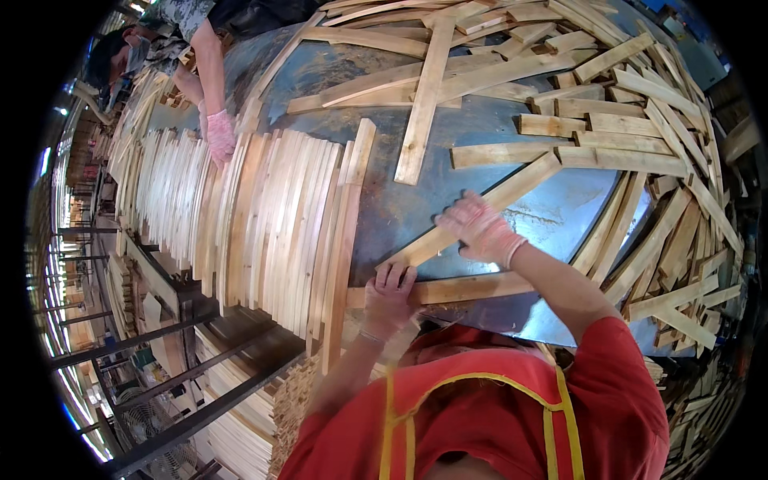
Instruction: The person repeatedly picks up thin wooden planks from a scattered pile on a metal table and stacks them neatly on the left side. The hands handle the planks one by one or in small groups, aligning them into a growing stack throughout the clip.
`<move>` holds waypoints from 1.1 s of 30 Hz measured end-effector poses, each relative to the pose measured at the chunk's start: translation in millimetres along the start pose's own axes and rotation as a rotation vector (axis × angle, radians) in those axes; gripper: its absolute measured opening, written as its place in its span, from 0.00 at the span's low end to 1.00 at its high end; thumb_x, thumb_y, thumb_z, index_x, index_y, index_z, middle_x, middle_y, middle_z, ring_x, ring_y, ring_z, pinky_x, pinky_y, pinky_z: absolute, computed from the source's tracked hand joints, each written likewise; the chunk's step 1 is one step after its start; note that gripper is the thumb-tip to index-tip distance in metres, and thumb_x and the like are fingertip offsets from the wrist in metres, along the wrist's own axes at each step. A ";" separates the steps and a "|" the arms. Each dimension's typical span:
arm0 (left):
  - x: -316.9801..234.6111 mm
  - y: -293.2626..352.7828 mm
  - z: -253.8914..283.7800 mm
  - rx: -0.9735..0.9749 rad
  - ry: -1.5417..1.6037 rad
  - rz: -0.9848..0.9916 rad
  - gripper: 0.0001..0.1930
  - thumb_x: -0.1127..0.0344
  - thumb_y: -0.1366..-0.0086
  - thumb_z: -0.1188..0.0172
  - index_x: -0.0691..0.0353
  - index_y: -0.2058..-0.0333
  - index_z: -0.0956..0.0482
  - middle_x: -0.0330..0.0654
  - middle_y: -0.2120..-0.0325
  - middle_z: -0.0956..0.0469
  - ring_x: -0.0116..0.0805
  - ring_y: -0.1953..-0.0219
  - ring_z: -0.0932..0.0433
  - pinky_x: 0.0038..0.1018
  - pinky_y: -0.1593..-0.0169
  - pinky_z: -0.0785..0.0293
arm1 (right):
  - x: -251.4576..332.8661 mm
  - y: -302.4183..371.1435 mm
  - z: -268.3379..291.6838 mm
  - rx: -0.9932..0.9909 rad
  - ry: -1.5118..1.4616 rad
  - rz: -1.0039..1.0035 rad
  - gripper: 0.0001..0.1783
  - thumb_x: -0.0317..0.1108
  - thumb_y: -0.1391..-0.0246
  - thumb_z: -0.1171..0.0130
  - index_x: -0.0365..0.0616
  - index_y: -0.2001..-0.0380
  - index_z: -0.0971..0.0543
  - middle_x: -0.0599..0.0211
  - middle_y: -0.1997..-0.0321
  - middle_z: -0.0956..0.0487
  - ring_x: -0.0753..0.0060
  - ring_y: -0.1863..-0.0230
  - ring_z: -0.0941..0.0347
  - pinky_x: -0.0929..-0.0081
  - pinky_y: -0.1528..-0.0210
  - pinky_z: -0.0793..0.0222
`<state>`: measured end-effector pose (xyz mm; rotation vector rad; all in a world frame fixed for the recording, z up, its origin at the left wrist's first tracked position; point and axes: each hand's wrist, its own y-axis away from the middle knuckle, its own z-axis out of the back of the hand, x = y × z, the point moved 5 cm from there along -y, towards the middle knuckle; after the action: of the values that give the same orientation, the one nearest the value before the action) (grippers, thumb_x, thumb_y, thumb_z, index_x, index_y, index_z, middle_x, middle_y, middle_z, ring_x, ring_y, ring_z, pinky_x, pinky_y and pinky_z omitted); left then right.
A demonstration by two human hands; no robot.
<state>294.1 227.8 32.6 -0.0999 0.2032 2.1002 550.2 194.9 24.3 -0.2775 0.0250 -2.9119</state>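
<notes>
- Left hand (390, 294) in a thin glove, fingers curled over the end of a short wooden slat (460, 288), pinning it flat to the blue tabletop (416, 210).
- Just beyond, right hand (480, 228) closed around a longer slat (480, 212) lying diagonally, probably to drag it nearer.
- Left of both grips, row of slats on edge (272, 216), packed tight.
- Farther out, loose slats (608, 136) scattered; co-worker's gloved hand (219, 134) resting on the row.

We wear a red top with short sleeves and yellow stripes down the front, thin pinkish-white work gloves on our left hand (390, 294) and right hand (480, 230), and a thin band on the left wrist.
</notes>
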 end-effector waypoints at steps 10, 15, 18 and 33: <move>75.1 34.0 -22.1 -0.224 0.149 -0.100 0.47 0.49 0.50 0.20 0.51 0.32 0.31 0.46 0.36 0.31 0.55 0.38 0.27 0.49 0.37 0.25 | 35.9 -31.2 122.5 0.482 0.192 -0.173 0.25 0.51 0.42 0.31 0.53 0.46 0.19 0.63 0.48 0.17 0.58 0.42 0.21 0.60 0.41 0.27; 80.8 36.1 -39.2 0.015 0.133 0.055 0.42 0.43 0.40 0.29 0.55 0.31 0.31 0.48 0.44 0.25 0.54 0.42 0.23 0.49 0.39 0.26 | 72.9 47.2 165.6 0.298 0.225 -0.535 0.32 0.52 0.45 0.28 0.49 0.41 0.20 0.62 0.51 0.17 0.57 0.46 0.20 0.60 0.43 0.26; 76.7 34.6 -28.5 0.047 0.145 0.078 0.40 0.42 0.33 0.34 0.58 0.30 0.31 0.50 0.49 0.20 0.54 0.42 0.24 0.47 0.36 0.30 | 61.3 108.2 165.4 -0.030 -0.348 -0.878 0.35 0.48 0.41 0.28 0.42 0.36 0.22 0.64 0.52 0.17 0.62 0.48 0.20 0.66 0.44 0.25; 95.6 79.2 40.5 -0.040 0.270 0.312 0.39 0.48 0.36 0.33 0.66 0.33 0.31 0.58 0.44 0.23 0.57 0.41 0.22 0.50 0.40 0.25 | 194.1 -84.1 -56.3 0.414 -0.706 -0.678 0.39 0.64 0.30 0.50 0.31 0.46 0.18 0.39 0.43 0.16 0.37 0.45 0.19 0.47 0.37 0.27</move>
<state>177.6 276.5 66.0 -0.3986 0.3579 2.3982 335.7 235.0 8.0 -1.4383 -0.9260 -3.1162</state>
